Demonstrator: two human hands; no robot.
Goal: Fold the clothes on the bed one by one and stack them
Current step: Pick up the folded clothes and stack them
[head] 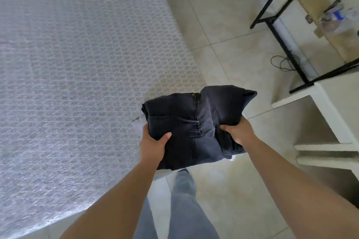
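Folded dark jeans (194,124) are seen in the head view, carried clear of the bed (77,64) at about five o'clock from its middle, over the tiled floor (223,25) beside the mattress corner. A white edge, perhaps another garment, shows beneath the bundle; what it is cannot be told. The folding of this piece is judged finished, and the stacking step is judged to be in hand. No stack is visible on the bed, so a place must be chosen and the bundle lowered flat, so that its layers are not spilled. The left hand (153,145) is curled round the bundle's nine-o'clock edge, thumb on top. The right hand (240,132) is clenched on the three-o'clock edge, cloth bunched within its fingers. A black-framed shelf (275,19) stands at two o'clock.
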